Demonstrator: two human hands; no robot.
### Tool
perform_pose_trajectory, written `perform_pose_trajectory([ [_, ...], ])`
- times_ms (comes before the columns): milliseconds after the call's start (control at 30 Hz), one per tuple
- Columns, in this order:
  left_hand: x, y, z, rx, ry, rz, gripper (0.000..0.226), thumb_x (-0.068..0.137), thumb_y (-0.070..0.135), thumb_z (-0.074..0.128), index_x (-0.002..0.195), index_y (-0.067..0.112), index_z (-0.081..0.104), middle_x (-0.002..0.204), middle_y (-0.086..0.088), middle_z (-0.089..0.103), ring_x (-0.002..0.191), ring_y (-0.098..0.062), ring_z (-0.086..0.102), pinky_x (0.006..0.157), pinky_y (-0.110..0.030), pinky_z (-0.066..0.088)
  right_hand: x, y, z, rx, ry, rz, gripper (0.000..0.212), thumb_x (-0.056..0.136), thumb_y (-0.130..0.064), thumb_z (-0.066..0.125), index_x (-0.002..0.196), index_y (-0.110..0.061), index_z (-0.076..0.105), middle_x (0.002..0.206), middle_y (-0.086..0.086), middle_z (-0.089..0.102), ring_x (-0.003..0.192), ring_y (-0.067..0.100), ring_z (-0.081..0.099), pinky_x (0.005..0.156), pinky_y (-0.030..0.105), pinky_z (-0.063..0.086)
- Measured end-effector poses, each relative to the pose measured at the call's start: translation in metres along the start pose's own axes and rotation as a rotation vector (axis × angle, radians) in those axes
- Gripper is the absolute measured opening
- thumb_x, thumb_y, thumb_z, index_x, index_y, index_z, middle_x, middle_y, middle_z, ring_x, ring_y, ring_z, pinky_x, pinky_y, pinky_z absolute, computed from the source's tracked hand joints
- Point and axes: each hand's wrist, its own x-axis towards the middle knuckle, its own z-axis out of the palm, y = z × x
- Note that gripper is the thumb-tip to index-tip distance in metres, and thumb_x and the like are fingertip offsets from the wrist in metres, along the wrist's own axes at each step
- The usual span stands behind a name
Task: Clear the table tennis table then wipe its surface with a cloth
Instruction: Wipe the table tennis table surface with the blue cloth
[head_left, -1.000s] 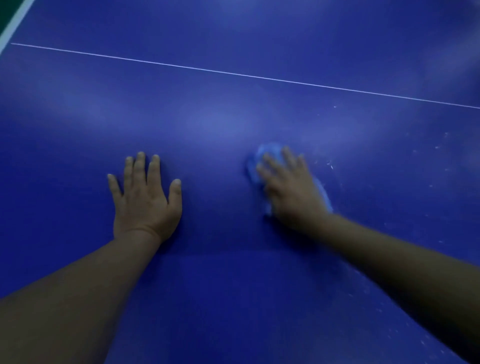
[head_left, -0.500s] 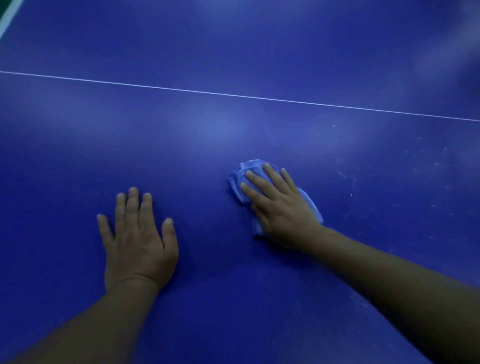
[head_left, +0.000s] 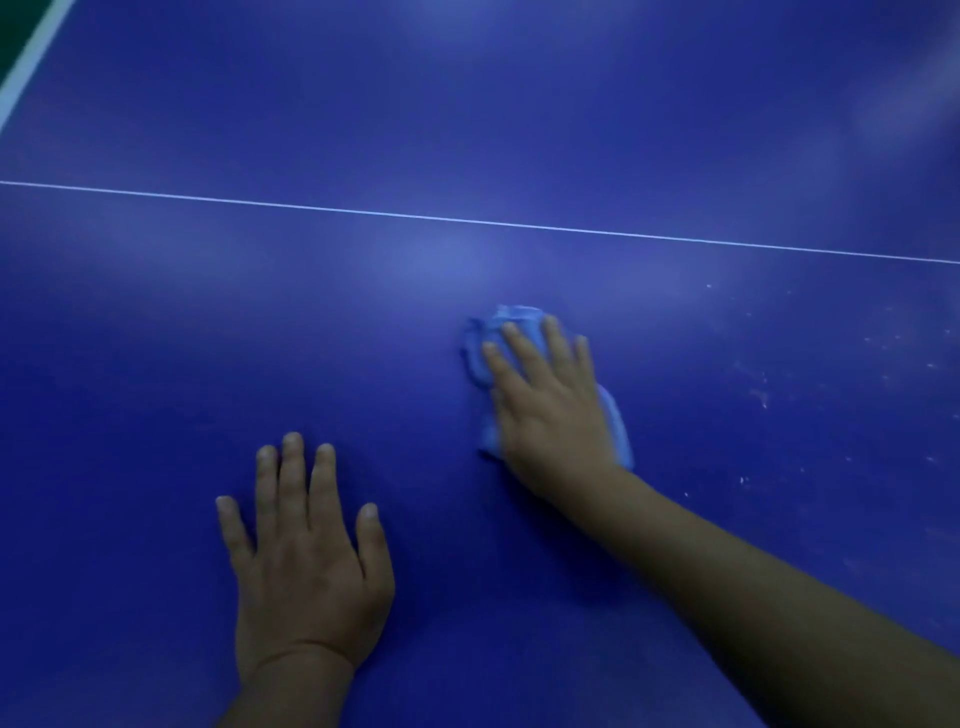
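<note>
The table (head_left: 519, 130) was a deep blue sheet filling nearly the whole view, crossed by a thin white line (head_left: 467, 221). A white edge stripe (head_left: 28, 62) ran at the far left corner, dark green floor (head_left: 15, 31) beyond it. Pale specks (head_left: 763, 397) dotted the surface to the right. The left hand (head_left: 306, 561) lay flat, fingers straight, holding nothing. The right hand (head_left: 545, 410) pressed a light-blue cloth (head_left: 511, 317) onto the table with extended fingers, below the line.
</note>
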Motion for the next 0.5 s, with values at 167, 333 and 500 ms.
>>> perform_pose_trajectory([
  [167, 0.002, 0.004, -0.002, -0.011, 0.017, -0.007, 0.075, 0.089, 0.048, 0.022, 0.15, 0.007, 0.038, 0.162, -0.012, 0.024, 0.152, -0.026, 0.012, 0.121, -0.058, 0.002, 0.115, -0.045, 0.013, -0.03, -0.042, -0.003, 0.081, 0.076, -0.051, 0.061, 0.147, -0.019, 0.038, 0.156, 0.0, 0.033, 0.147, 0.035, 0.018, 0.118, 0.051, 0.011],
  [333, 0.001, 0.003, -0.004, 0.019, -0.024, 0.011, 0.076, 0.09, 0.05, 0.017, 0.152, 0.01, 0.034, 0.165, -0.009, 0.015, 0.153, -0.022, 0.002, 0.122, -0.054, -0.004, 0.12, 0.089, -0.004, -0.183, -0.02, 0.235, 0.078, 0.073, -0.054, 0.058, 0.143, -0.023, 0.042, 0.154, 0.0, 0.035, 0.135, 0.033, 0.036, 0.103, 0.044, 0.034],
  [500, 0.001, 0.004, -0.006, 0.019, -0.052, -0.002, 0.077, 0.09, 0.051, 0.014, 0.154, 0.012, 0.031, 0.165, -0.008, 0.011, 0.153, -0.021, -0.003, 0.121, -0.054, -0.006, 0.05, 0.221, -0.023, -0.088, -0.022, 0.874, 0.055, 0.092, -0.035, 0.054, 0.14, -0.011, 0.044, 0.155, 0.011, 0.032, 0.14, 0.04, 0.027, 0.112, 0.059, 0.026],
])
